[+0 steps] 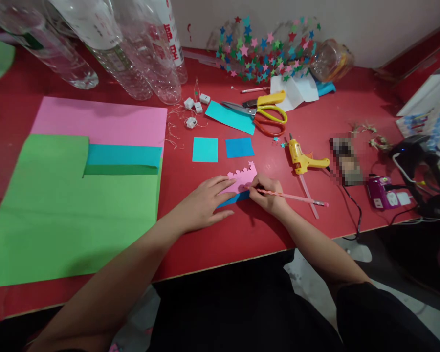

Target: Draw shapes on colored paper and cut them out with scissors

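Two bare hands at work on a small piece of pink craft foam or paper [242, 180] at the near middle of a red counter [201, 254]. The left hand [205, 203] lies flat with fingers spread, its fingertips over the left part of the pink piece, and grasps nothing. The right hand [268, 191] is closed in a writing grip around a pink pencil [293, 197], whose point meets the pink surface and whose eraser end slants away to the right. The far edge of the pink piece is jagged; a blue strip [236, 199] shows along its near edge.

Beyond the hands lie a turquoise square [205, 149] and, just beside it, a blue rectangle [239, 147]. Farther back, a pair of scissors [255, 113] rests partly across a turquoise rectangle [229, 117], near a yellow-handled cutter [270, 99]. To the right is a yellow glue gun [299, 160], with a translucent glue stick [308, 195] extending from its rear. At left, a large green sheet [69, 220] partly covers a pink sheet [102, 120]; clear plastic bottles [146, 58] stand behind.
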